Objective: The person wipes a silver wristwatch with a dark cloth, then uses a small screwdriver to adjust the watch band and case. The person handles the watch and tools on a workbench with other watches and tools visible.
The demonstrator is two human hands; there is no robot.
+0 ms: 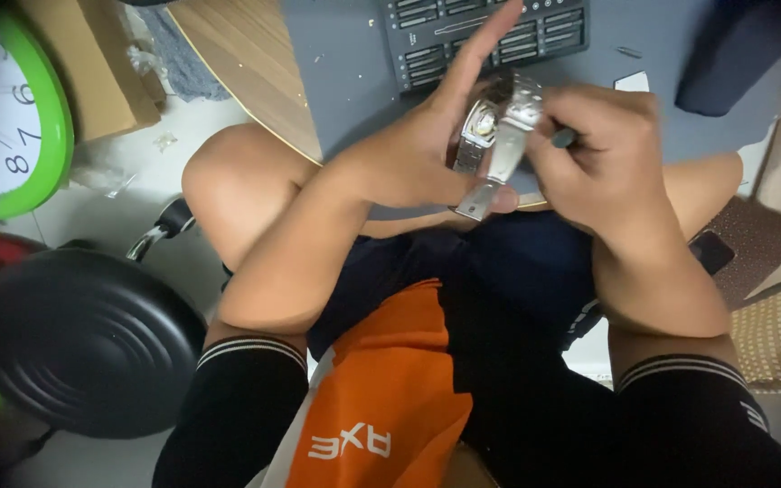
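Observation:
My left hand (427, 145) holds a silver metal wristwatch (494, 136) by its case, forefinger stretched upward, thumb under the dangling bracelet end. My right hand (603, 149) is closed around a thin dark tool (564, 137) whose tip meets the watch bracelet. Both hands hover over my lap, just in front of a grey mat (345, 63) on the wooden table (246, 63).
A dark tray of small tool bits (485, 36) lies on the mat behind the hands. A green-rimmed wall clock (6, 117) and a black round lid-like object (88, 339) sit on the floor at left. A cardboard box (92, 63) stands at upper left, cushions (775, 298) at right.

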